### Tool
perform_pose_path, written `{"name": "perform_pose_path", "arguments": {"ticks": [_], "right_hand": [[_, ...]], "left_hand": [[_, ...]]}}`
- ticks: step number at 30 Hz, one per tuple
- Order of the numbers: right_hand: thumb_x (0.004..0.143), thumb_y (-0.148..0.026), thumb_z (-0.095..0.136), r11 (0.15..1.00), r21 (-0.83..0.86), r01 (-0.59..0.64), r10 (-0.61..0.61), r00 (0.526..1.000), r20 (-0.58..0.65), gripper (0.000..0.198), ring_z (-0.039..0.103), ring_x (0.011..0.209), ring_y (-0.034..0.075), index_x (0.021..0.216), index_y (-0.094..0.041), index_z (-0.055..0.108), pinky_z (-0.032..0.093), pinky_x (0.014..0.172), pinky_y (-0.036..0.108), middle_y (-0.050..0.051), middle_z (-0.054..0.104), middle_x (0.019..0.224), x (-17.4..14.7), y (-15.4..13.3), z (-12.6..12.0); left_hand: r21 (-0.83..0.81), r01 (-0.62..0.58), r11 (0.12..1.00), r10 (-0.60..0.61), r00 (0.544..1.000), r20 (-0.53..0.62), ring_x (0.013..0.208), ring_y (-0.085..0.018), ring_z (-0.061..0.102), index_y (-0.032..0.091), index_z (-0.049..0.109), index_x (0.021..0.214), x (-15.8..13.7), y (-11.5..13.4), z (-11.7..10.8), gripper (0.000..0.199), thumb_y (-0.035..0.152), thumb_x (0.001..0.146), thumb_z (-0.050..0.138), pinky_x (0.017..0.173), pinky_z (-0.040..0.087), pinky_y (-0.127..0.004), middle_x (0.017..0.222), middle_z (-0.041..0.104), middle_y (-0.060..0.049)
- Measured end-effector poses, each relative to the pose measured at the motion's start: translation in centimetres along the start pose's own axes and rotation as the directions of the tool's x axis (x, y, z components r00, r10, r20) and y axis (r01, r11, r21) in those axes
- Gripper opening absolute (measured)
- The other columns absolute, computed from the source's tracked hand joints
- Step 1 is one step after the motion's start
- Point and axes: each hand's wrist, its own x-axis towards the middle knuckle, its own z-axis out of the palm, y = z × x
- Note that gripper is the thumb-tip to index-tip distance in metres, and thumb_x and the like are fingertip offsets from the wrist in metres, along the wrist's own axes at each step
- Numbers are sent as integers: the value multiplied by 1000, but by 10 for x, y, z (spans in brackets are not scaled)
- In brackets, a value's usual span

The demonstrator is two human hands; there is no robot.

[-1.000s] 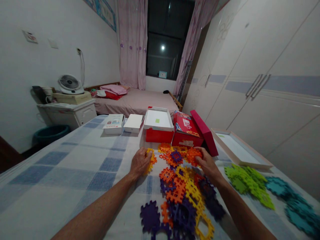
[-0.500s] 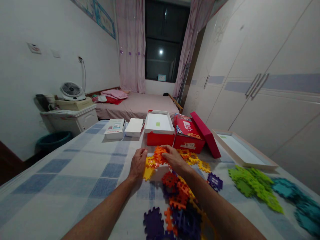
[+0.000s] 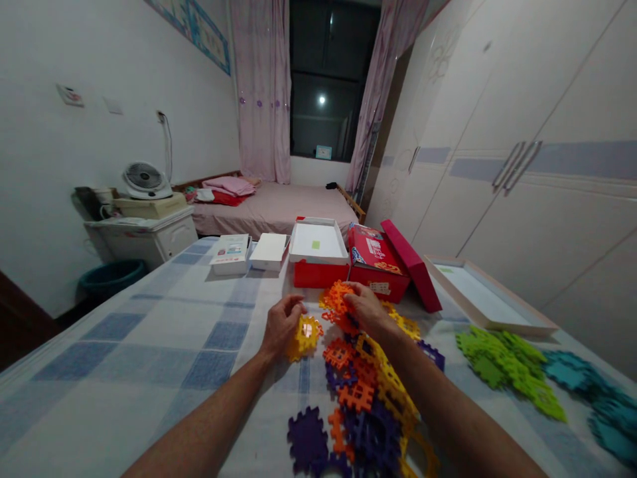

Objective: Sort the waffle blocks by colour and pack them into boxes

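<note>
My left hand (image 3: 283, 324) has its fingers curled at the edge of a yellow interlocking plastic tile (image 3: 305, 336), low over the cloth. My right hand (image 3: 367, 308) grips orange interlocking tiles (image 3: 338, 299) by their right side; its fingers partly cover them. Below the hands lies a loose heap of notched tiles: orange tiles (image 3: 356, 393), dark purple tiles (image 3: 374, 435) and yellow tiles (image 3: 393, 385). My right forearm hides part of this heap. A flat purple tile (image 3: 307, 438) lies at its near left.
Green tiles (image 3: 510, 368) and teal tiles (image 3: 592, 392) lie in piles to the right. Behind the hands stand white boxes (image 3: 269, 252), a white tray (image 3: 318, 243), a red box (image 3: 381, 262) and a leaning red lid (image 3: 411, 267). A shallow box lid (image 3: 490, 299) lies at the right.
My right hand has moved right with the orange tiles, away from my left hand. More of the yellow tile beside my left hand now shows.
</note>
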Motion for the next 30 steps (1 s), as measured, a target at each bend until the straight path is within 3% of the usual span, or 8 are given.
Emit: {"name": "perform_pose_path", "arguments": {"ticks": [5,10,13,16,18,21,24,30], "right_hand": [[68,-19,52,991,-115,74,-71,997,34,38,59,85,17,106,-16,57,49,79,32,4,63,94,19,-6,39],[69,-9,54,923,-315,222,-202,975,93,37,52,102,21,105,-16,59,38,98,41,8,60,103,-4,-4,43],[78,-13,53,758,-477,445,-304,888,346,26,54,97,20,102,-17,62,41,92,37,8,61,100,-33,-4,36],[78,-21,62,595,-500,629,-252,737,628,24,55,98,22,102,-17,64,44,87,35,9,63,103,-59,-6,38],[74,-21,67,552,-481,681,-232,680,696,31,55,102,24,104,-18,64,44,87,35,10,62,111,-68,-5,43],[76,-16,61,505,-572,647,-196,731,654,23,58,91,23,98,-17,66,45,78,34,11,63,106,-69,-1,50],[81,-13,51,467,-671,575,-111,792,601,17,58,75,20,83,-15,68,44,69,33,10,64,88,-63,1,48],[80,-25,64,525,-564,637,-163,726,668,35,52,109,24,113,-17,63,41,95,37,12,59,117,-59,-6,28]], "left_hand": [[-141,-75,987,74,997,-11,38,-6,39,16,61,91,-12,14,-1,29,41,84,49,41,34,-20,55,53,6],[37,-226,973,228,941,-249,64,-12,55,19,60,95,0,7,-9,25,36,88,44,64,47,-24,72,57,1],[248,-240,939,292,935,-203,89,-18,60,19,62,99,9,1,-12,24,31,85,46,84,49,-32,93,63,-4],[444,-303,843,331,943,16,109,-23,56,21,67,99,11,-5,-10,26,33,79,58,101,41,-40,112,64,-7],[517,-347,783,319,937,146,119,-26,51,22,70,98,10,-10,-8,27,33,74,64,107,35,-44,118,63,-8],[565,-323,759,263,946,187,118,-26,53,21,72,95,11,-17,-10,23,28,76,62,107,34,-44,114,66,-8],[569,-232,788,223,971,87,107,-23,59,20,71,95,14,-21,-14,24,23,79,53,102,40,-41,107,68,-7],[517,-125,847,170,985,-40,100,-21,60,17,69,91,16,-18,-17,25,19,78,48,92,47,-36,102,67,-9]]}}
